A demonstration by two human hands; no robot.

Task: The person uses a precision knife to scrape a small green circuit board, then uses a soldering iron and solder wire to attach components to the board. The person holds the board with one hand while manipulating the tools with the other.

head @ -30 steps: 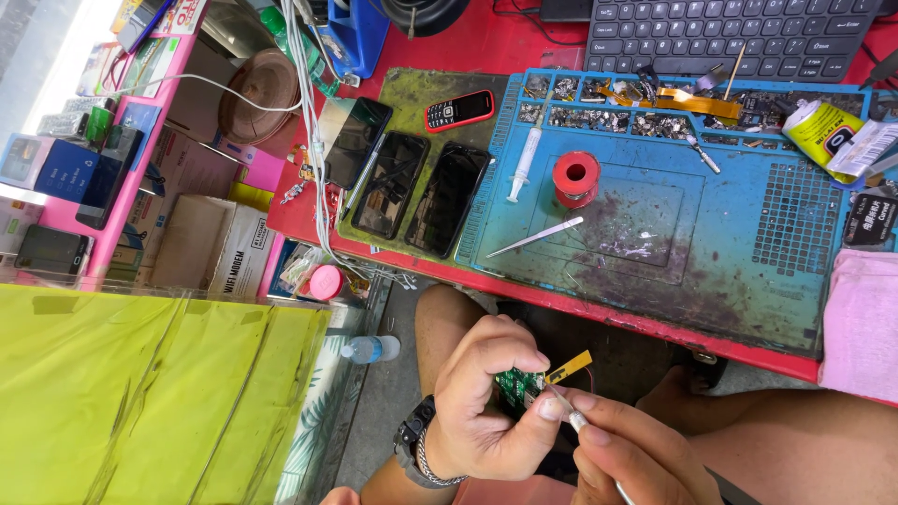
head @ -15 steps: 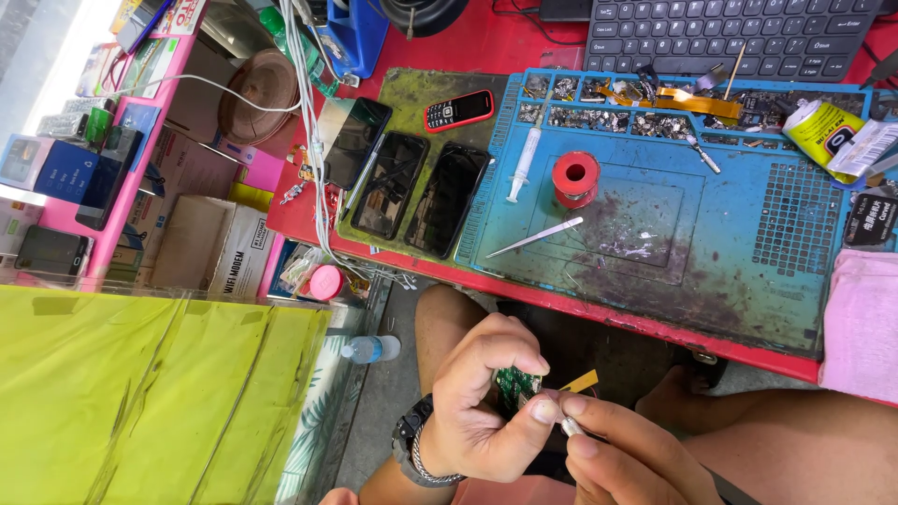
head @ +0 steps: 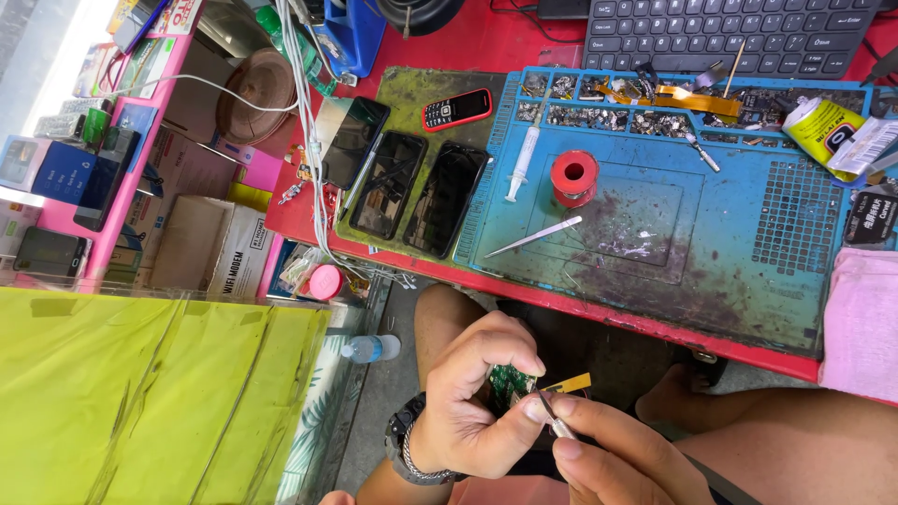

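Note:
My left hand (head: 472,402) is closed around a small green circuit board (head: 508,383) with a yellow flex strip (head: 568,383) sticking out to the right. It holds the board below the red table edge, above my lap. My right hand (head: 608,458) grips thin metal tweezers (head: 554,419), and their tip touches the board near my left thumb. A dark watch and a bead bracelet sit on my left wrist.
A blue repair mat (head: 748,271) on the red table (head: 496,42) carries a red solder spool (head: 574,178), a syringe (head: 520,164) and spare tweezers (head: 533,238). Three black phones (head: 412,182) and a red keypad phone (head: 456,109) lie to the left. A keyboard (head: 730,28) sits behind.
My hands stayed low in my lap. The right hand with the tweezers shifted slightly along the board, and the yellow strip tilted a little.

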